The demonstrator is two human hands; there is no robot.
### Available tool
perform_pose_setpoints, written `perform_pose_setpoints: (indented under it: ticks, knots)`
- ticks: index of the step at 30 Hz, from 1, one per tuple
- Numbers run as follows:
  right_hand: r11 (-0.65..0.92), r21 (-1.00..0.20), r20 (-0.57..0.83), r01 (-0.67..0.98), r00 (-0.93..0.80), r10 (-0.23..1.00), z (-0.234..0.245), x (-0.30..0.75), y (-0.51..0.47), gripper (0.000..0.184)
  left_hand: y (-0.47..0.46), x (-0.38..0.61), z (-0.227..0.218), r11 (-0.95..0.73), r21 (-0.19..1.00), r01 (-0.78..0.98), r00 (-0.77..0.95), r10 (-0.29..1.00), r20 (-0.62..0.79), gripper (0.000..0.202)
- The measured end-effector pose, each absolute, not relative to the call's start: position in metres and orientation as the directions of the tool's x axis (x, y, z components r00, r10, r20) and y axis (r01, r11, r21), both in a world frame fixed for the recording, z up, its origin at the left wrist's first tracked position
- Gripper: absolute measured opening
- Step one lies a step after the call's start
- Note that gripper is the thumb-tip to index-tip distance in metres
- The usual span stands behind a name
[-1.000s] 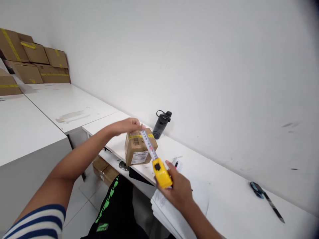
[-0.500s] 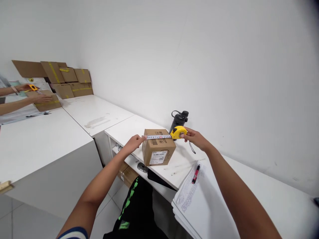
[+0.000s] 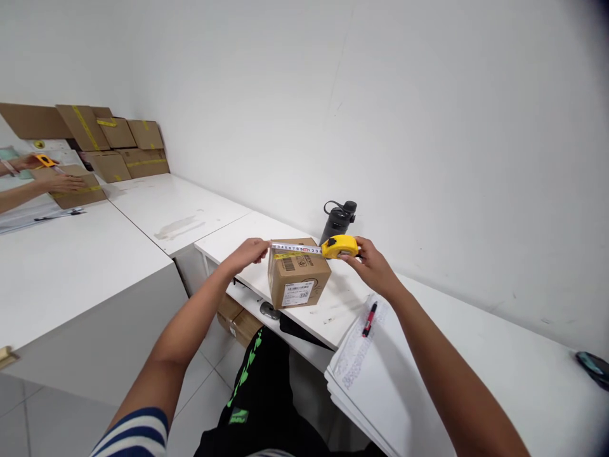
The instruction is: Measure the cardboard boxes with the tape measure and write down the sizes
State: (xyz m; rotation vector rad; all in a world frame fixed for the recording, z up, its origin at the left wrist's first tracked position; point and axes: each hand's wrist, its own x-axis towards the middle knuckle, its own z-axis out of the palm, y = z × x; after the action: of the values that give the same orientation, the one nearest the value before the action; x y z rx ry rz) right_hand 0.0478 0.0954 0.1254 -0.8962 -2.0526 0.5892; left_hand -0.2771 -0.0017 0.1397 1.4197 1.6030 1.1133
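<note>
A small cardboard box [image 3: 297, 281] with a white label stands on the white desk [image 3: 499, 387]. A yellow tape measure [image 3: 339, 246] is stretched across the box's top. My right hand [image 3: 372, 264] grips the yellow case at the box's right side. My left hand [image 3: 249, 252] pinches the end of the tape blade [image 3: 295, 248] at the box's left top edge.
A dark water bottle [image 3: 337, 222] stands behind the box by the wall. A stack of papers [image 3: 375, 374] with a red pen [image 3: 369, 318] lies on the desk in front of me. Another person's hands [image 3: 57, 181] measure a box at far left, near stacked cardboard boxes [image 3: 118, 143].
My right hand carried the yellow case from near me to the box's far right side. The tape now lies level across the box top. The view has swung left.
</note>
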Motion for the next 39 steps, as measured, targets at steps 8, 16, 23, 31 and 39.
perform_pose_setpoints:
  ticks: [8,16,23,31,39]
  knots:
    - [0.688,-0.117,0.791,0.716,-0.351,0.501,0.098,0.017,-0.039,0.047,0.063,-0.277,0.184,-0.268,0.699,0.663,0.120,0.960,0.254,0.035]
    - [0.607,-0.164,0.679,0.778,-0.358,0.641,0.121,-0.021,-0.024,0.041,0.084,-0.246,0.159,-0.121,0.305,0.945,0.107,0.992,0.062,0.037]
    - [0.580,-0.152,0.480,0.800,-0.453,0.751,0.141,-0.010,-0.027,0.051,0.075,-0.245,0.151,-0.045,0.310,0.950,0.011,0.994,0.113,0.040]
    - [0.708,0.118,0.687,0.696,-0.572,0.448,0.145,0.016,-0.003,0.038,-0.006,-0.220,0.183,-0.346,0.706,0.618,0.006,0.900,0.436,0.042]
    - [0.744,-0.256,0.774,0.618,-0.330,0.540,0.136,0.020,0.009,0.047,-0.039,-0.227,0.125,-0.368,0.544,0.754,0.205,0.919,0.337,0.093]
